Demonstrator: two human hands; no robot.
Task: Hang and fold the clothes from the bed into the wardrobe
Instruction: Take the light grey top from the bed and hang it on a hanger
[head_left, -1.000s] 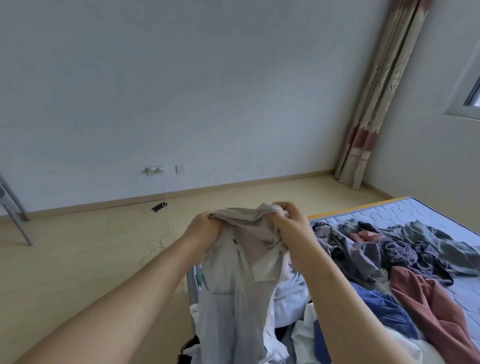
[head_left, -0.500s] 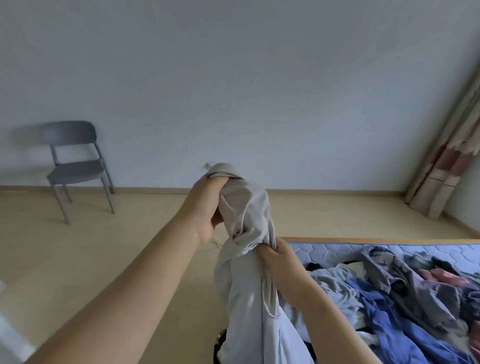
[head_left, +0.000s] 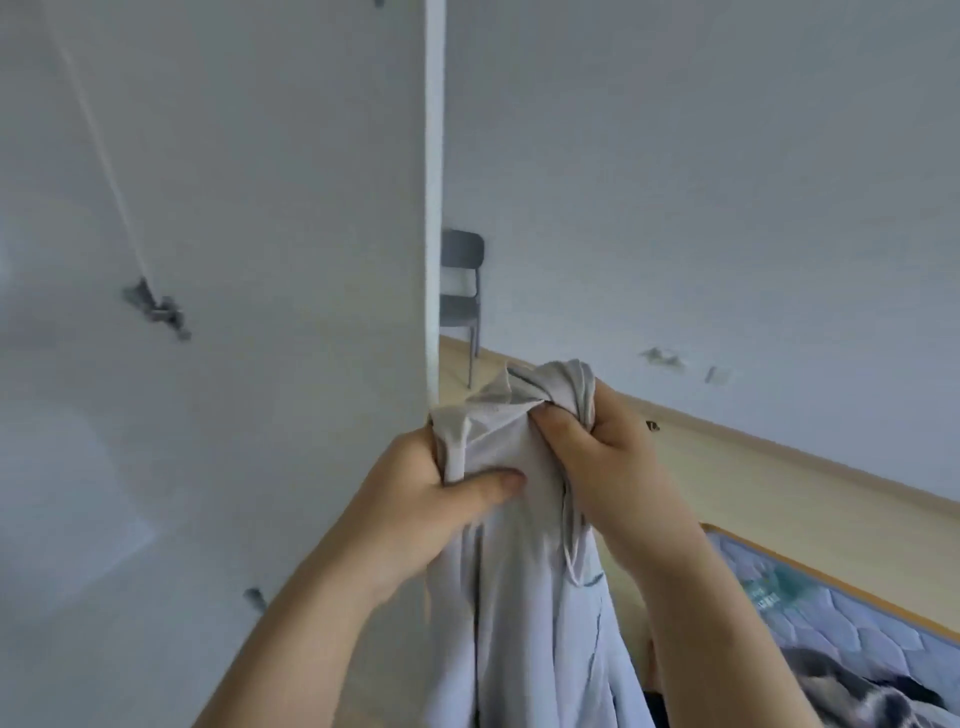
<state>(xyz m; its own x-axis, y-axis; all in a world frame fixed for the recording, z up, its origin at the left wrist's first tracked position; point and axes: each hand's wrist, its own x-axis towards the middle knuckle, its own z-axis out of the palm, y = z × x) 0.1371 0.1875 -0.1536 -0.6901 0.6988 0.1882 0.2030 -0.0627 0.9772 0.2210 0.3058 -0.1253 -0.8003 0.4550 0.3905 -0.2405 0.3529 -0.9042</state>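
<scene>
A light grey garment (head_left: 519, 597) hangs down in front of me, bunched at its top. My left hand (head_left: 431, 499) grips the bunched top from the left, thumb pressed across the cloth. My right hand (head_left: 597, 457) clutches the same top from the right. A white wardrobe door (head_left: 234, 260) stands open right beside my left hand, its edge touching the cloth's top corner. The bed (head_left: 852, 623) with a blue quilted mattress lies at the lower right, with more clothes (head_left: 872, 691) piled on it.
A grey chair (head_left: 462, 291) stands against the far wall, half hidden behind the door edge. Hinges (head_left: 156, 306) sit on the door's inner face. Pale wooden floor (head_left: 753, 499) runs between the wall and the bed.
My view has swung left from the bed to the wardrobe door. Both hands have carried the grey garment along, and my right hand has risen level with my left at the bunched top.
</scene>
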